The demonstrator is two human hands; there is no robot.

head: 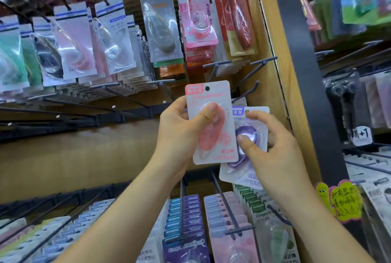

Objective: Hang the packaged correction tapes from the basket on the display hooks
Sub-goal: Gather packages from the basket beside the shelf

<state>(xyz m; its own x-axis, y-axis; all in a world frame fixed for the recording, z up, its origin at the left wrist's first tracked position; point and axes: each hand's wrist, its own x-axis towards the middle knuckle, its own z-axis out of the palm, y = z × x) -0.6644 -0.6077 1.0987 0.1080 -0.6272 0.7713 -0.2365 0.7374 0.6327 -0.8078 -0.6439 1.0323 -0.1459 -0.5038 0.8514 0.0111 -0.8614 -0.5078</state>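
My left hand (pixel 179 133) grips a pink packaged correction tape (pixel 220 146), thumb pressed on its blister, and holds it upright with the hang hole at the top. Just right of it, my right hand (pixel 273 152) pinches a purple packaged correction tape (pixel 249 133) that sits partly behind the pink one. Both packs are in front of a row of bare dark display hooks (pixel 243 65) in the middle of the rack. The basket is out of view.
Hooks above carry hanging packs, such as a grey one (pixel 160 24) and a red one (pixel 237 15). Filled hooks below hold rows of purple (pixel 184 220) and pink packs (pixel 224 216). A wooden side panel (pixel 273 51) bounds the rack at right.
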